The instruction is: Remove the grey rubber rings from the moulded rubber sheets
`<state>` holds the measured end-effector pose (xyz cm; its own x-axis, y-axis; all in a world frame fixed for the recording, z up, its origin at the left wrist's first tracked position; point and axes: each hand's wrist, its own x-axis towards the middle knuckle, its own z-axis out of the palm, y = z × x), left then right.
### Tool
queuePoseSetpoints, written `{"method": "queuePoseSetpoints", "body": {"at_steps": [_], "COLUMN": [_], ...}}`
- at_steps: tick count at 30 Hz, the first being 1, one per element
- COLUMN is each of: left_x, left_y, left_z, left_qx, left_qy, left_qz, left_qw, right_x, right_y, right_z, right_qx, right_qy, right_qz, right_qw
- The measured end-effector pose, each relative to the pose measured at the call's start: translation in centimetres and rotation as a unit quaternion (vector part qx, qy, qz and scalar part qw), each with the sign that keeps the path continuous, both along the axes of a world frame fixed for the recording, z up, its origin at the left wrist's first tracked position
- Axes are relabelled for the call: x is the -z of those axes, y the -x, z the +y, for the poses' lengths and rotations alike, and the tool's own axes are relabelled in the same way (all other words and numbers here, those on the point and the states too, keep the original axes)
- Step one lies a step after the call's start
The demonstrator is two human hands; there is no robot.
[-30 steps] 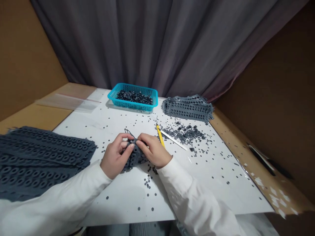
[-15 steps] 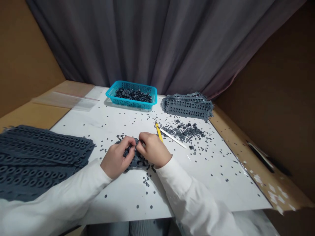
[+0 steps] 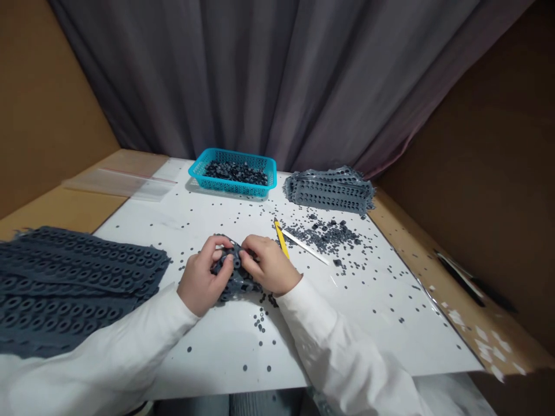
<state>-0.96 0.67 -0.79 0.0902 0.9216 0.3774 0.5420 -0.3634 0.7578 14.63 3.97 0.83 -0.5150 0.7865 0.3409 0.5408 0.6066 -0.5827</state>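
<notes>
Between my hands, over the white board [image 3: 208, 364], is a dark grey rubber sheet [image 3: 237, 283] with rows of ring-shaped holes, partly covered by my fingers. My left hand [image 3: 204, 274] is closed on its left side, thumb and forefinger curled around it. From the right, my right hand [image 3: 271, 264] pinches the same sheet, its fingertips close to my left thumb. A yellow-handled tool [image 3: 281, 238] and a thin white stick [image 3: 306, 247] lie just beyond my right hand. Small dark discs [image 3: 260, 320] are scattered below the sheet.
Stacked ringed rubber sheets [image 3: 78, 283] lie at left, more perforated sheets [image 3: 329, 190] at back right. A blue basket [image 3: 197, 164] of small dark pieces stands behind, with loose discs [image 3: 327, 234] heaped nearer. Clear plastic bags [image 3: 125, 179] lie back left; a black pen-like tool [image 3: 459, 277], far right.
My left fingers have opened slightly around the sheet, and more of its rings show between my hands. The whole view has shifted slightly; the other things stay in place.
</notes>
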Motion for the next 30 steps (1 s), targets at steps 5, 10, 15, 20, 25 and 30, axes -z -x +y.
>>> {"method": "queuePoseSetpoints", "body": {"at_steps": [5,10,15,20,25,30], "left_x": [-0.4,-0.5,-0.4,-0.2,-0.7,-1.2], "left_y": [0.7,1.4,1.6,1.7,1.9,1.5], "left_z": [0.4,0.9,0.9,1.1,1.5,1.4], "left_qx": [0.054,0.084,0.067,0.089,0.154,0.24], "left_qy": [0.053,0.055,0.054,0.077,0.125,0.095], "left_qz": [0.008,0.031,0.047,0.062,0.058,0.04], "left_qw": [0.997,0.994,0.995,0.991,0.978,0.965], "right_x": [-0.4,-0.6,-0.4,-0.4,-0.3,0.5], "right_y": [-1.0,-1.2,-1.4,-1.5,-1.4,-0.1], "right_z": [0.2,0.0,0.0,0.2,0.2,-0.6], "right_qx": [-0.065,-0.08,-0.089,-0.105,-0.155,-0.087], "right_qy": [0.039,0.055,0.065,0.087,0.108,0.079], "right_qz": [0.031,0.025,-0.001,-0.014,0.044,0.197], "right_qw": [0.997,0.995,0.994,0.991,0.981,0.973]}}
